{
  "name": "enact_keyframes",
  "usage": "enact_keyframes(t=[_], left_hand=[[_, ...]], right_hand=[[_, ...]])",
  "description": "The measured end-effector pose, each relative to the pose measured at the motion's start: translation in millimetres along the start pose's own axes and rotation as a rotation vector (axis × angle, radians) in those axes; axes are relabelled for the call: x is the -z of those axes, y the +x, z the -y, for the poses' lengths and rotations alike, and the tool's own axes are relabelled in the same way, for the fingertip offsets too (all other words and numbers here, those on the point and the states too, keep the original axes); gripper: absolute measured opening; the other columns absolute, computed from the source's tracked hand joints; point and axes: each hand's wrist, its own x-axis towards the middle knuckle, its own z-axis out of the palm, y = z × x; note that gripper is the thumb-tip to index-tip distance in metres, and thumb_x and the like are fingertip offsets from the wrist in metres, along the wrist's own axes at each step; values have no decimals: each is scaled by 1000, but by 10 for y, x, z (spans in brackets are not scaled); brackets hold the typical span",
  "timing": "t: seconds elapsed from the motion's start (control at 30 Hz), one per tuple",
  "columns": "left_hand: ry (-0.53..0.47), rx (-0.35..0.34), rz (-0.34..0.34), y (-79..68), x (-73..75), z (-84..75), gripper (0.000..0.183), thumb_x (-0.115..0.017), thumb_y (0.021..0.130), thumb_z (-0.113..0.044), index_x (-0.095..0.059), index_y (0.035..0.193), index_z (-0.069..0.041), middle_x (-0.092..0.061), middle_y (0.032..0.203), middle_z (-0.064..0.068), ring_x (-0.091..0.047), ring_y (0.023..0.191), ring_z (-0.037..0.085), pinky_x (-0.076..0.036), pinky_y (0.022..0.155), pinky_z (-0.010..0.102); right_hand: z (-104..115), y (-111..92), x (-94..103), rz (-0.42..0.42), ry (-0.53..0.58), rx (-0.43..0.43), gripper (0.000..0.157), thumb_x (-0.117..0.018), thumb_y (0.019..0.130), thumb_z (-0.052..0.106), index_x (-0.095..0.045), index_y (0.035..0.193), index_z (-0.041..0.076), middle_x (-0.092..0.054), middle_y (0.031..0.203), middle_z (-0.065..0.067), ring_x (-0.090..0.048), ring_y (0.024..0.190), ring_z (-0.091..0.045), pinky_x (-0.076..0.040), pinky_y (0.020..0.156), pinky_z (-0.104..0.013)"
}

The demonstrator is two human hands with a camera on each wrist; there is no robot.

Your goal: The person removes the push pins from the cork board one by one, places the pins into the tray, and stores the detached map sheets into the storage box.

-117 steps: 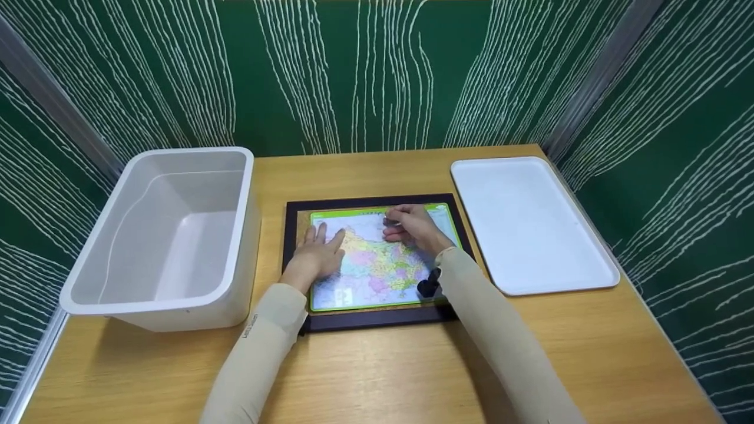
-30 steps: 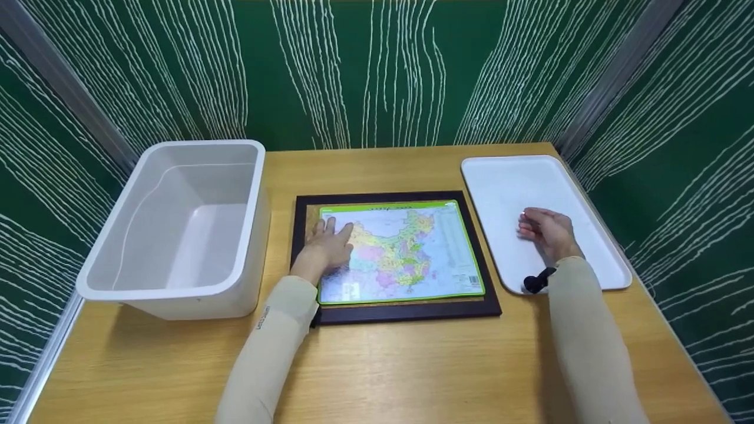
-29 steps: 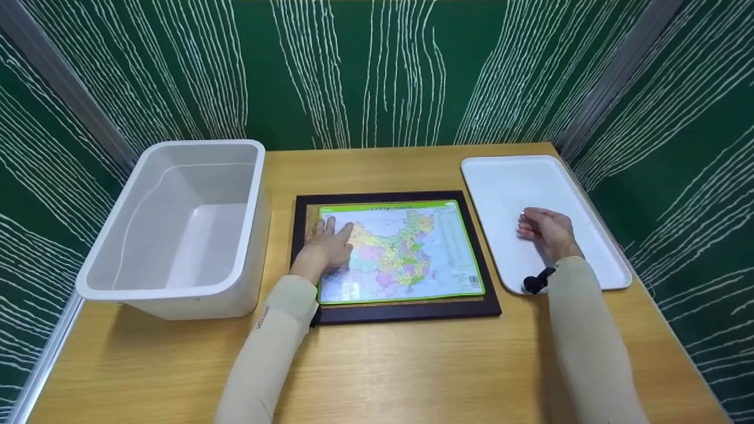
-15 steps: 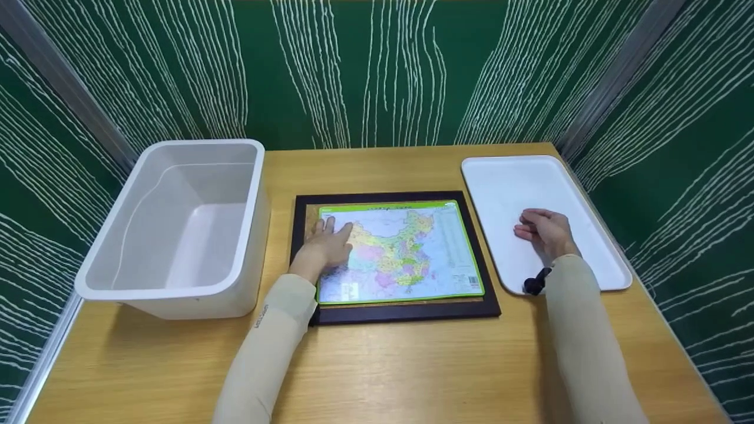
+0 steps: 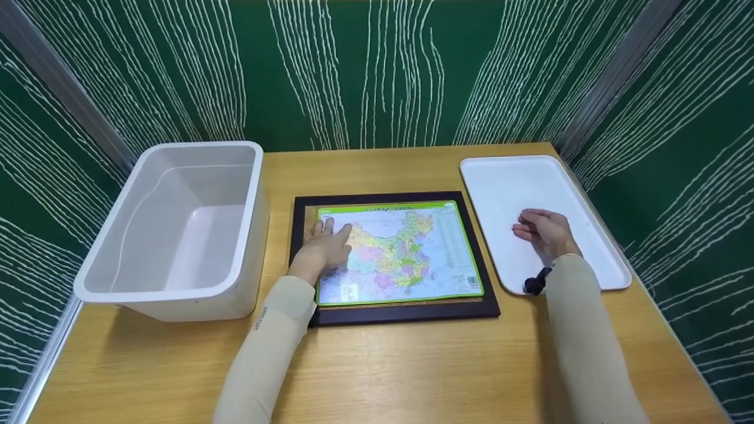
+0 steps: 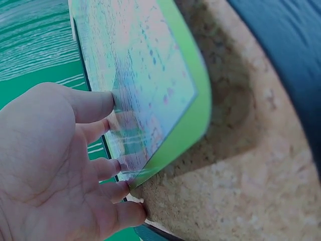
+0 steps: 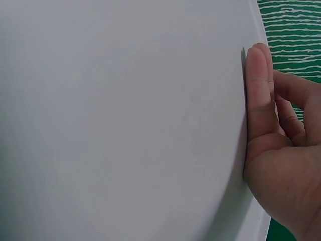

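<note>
A map with a green border lies on a dark-framed cork board. My left hand rests on the map's left part with its fingers spread. In the left wrist view, one map corner stands a little off the cork and throws a shadow on it. My right hand is low over the white tray, thumb and fingertips drawn together. In the right wrist view, one finger lies straight along the tray surface and the others bend behind it. I cannot tell whether those fingertips pinch anything.
A deep white plastic bin stands on the wooden table, left of the board. Green walls with white wavy lines close off the back and sides.
Since the oldest frame, my right hand has moved from the map's top edge over to the tray. A bright speck at its fingertips one second ago no longer shows. My left hand stays put.
</note>
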Motion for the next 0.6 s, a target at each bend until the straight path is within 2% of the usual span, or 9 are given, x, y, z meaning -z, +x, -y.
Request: enact_keyframes(t=[0.23,0.47,0.6], left_hand=[[-4,2,-3,-26,12,-9,61,-40,109,-36,-19,164,-22,4,169,18,11,153,40,2,121,58],[34,-10,-12,-1,-5,4,60,-39,109,-35,-20,164,-21,2,169,20,8,153,41,-3,121,59],[38,-7,-13,8,-16,4,60,-39,109,-35,-19,164,-22,2,169,20,8,153,40,-2,121,58]], right_hand=[[-4,5,10,-16,-2,-21,39,-66,100,14,-51,135,3,-70,103,-10,-74,89,-20,-57,87,-31],[-1,33,-16,-21,6,11,35,-64,100,7,-52,131,-2,-71,92,-9,-74,79,-18,-59,80,-30],[-16,35,-21,-19,13,4,35,-64,100,7,-52,132,-2,-70,93,-9,-74,79,-19,-59,81,-31]])
